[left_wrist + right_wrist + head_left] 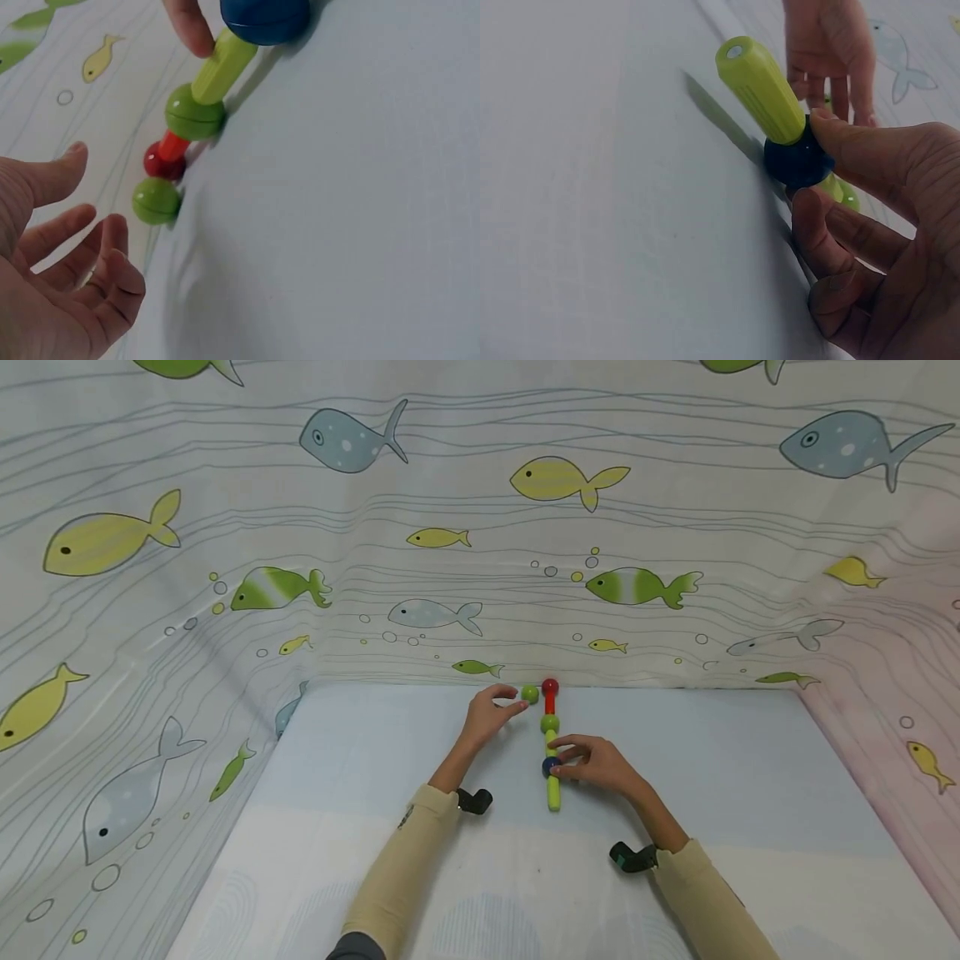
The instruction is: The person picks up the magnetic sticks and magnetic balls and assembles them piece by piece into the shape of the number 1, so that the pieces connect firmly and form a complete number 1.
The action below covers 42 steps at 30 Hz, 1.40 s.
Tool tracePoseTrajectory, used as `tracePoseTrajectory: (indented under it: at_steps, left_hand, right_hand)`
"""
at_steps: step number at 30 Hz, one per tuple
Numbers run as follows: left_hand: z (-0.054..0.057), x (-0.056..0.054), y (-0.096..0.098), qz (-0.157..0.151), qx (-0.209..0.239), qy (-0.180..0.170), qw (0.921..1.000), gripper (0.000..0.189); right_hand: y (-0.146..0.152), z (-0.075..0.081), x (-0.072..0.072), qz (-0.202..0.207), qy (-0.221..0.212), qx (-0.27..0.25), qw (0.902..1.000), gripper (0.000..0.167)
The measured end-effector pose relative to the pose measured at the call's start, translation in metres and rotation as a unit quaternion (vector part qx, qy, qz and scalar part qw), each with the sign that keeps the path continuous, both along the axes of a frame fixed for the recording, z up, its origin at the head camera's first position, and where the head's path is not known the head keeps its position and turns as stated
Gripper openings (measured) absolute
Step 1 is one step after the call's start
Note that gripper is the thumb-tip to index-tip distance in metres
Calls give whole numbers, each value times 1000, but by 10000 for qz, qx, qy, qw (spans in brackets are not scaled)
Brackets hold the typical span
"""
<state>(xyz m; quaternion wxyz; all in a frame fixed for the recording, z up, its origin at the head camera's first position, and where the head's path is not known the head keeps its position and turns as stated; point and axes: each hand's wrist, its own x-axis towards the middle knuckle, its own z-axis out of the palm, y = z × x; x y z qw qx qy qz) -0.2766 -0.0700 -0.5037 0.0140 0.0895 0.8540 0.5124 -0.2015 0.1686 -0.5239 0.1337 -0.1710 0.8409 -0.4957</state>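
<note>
A chain of balls and rods lies on the table in the head view. From far to near it has a red ball (551, 686), a red rod (550, 704), a green ball (550, 724), a yellow-green rod, a blue ball (550, 767) and another yellow-green rod (554, 797) with a metal disc in its end. My right hand (602, 765) holds the chain at the blue ball, thumb against it and a fingertip by the rod beyond. A loose green ball (530, 694) sits left of the red end. Beside it my left hand (485, 720) holds nothing, thumb and fingers spread.
The white and pale blue table (360, 760) meets a fish-printed backdrop (480, 560) just beyond the red ball. Fish-printed cloth also rises on the left and right sides. A black wrist camera (476, 801) is on the left wrist, another (632, 857) on the right.
</note>
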Motion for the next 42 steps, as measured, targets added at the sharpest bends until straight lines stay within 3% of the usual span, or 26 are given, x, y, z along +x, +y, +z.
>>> tracePoseTrajectory:
  at_steps: [12, 30, 42]
  left_hand:
    - [-7, -15, 7, 287, 389, -226, 9986, 46]
    - [-15, -26, 23, 586, 388, -671, 9953, 50]
    - [-20, -30, 31, 521, 508, -640, 9953, 44]
  right_hand:
    - [2, -5, -1, 86, 31, -129, 9999, 45]
    - [3, -4, -2, 130, 173, -30, 9998, 44]
    - [3, -1, 1, 159, 277, 87, 9995, 44]
